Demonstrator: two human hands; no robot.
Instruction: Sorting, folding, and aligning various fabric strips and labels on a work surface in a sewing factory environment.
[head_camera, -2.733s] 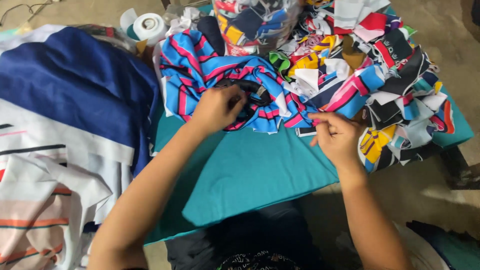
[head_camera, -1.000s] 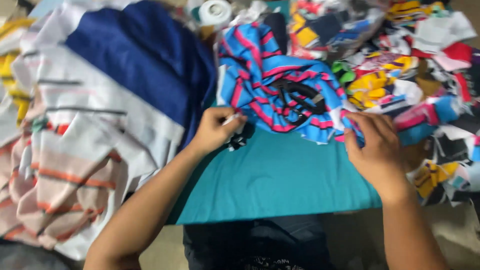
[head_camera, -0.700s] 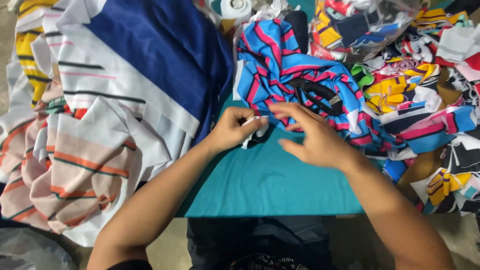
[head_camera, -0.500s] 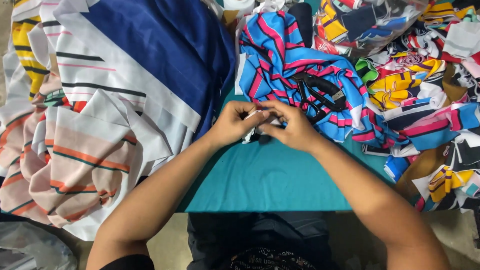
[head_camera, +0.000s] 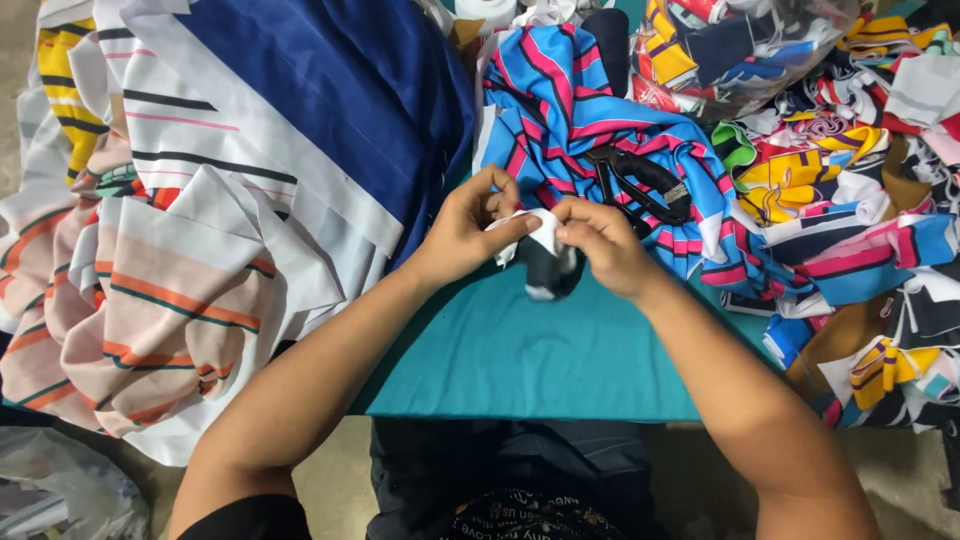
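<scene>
My left hand (head_camera: 468, 226) and my right hand (head_camera: 602, 246) meet over a teal cloth-covered table (head_camera: 530, 350). Both pinch a small black and white scrap of fabric (head_camera: 545, 262), which hangs between the fingers just above the teal surface. Right behind my hands lies a bunched blue cloth with pink and black stripes (head_camera: 580, 130). A pair of black-handled scissors (head_camera: 640, 180) rests on that striped cloth, close to my right hand.
A large navy and white cloth (head_camera: 310, 110) and a peach striped cloth (head_camera: 150, 300) drape over the left. Many colourful fabric scraps (head_camera: 860, 210) are heaped at the right. A clear bag of scraps (head_camera: 730, 50) and a white tape roll (head_camera: 487, 10) sit at the back.
My right hand has moved left from the striped cloth to join my left hand. Both now hold the small scrap, lifted a little. The view has shifted left.
</scene>
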